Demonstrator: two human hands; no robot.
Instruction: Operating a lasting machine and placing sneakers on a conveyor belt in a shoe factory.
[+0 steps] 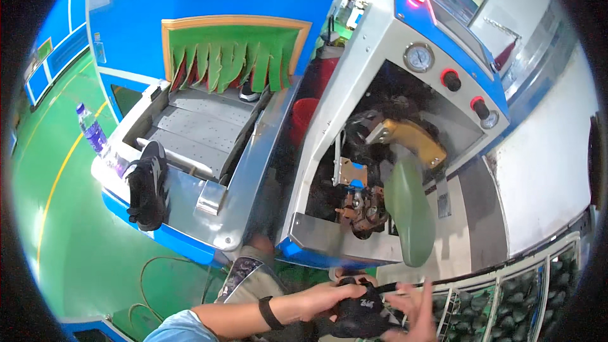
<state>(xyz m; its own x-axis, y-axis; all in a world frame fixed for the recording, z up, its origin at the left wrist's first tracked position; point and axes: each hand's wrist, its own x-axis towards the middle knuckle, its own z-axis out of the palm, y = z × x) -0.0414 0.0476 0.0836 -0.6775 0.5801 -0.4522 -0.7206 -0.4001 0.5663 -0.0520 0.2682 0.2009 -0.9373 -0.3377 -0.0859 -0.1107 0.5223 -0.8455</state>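
Observation:
Low in the view, my left hand (335,301) grips a black shoe upper (361,313) by its edge, thumb on top. A dark band circles that wrist. My right hand (415,313) is beside the upper's right side, fingers stretched and spread; whether it touches the upper I cannot tell. Above my hands, a green shoe last (408,215) juts toward me from the machine (316,228), sole side showing. A yellow-brown curved block (415,141) sits behind it. On the left, a black shoe with white stripes (149,183) rests on the metal conveyor housing (183,206).
The conveyor (196,126) runs under a green strip curtain (234,50), where another shoe (249,93) shows. A plastic bottle (93,130) stands at the left. The machine has a gauge (418,57) and knobs (450,80). At lower right, a rack (494,307) holds several dark pieces.

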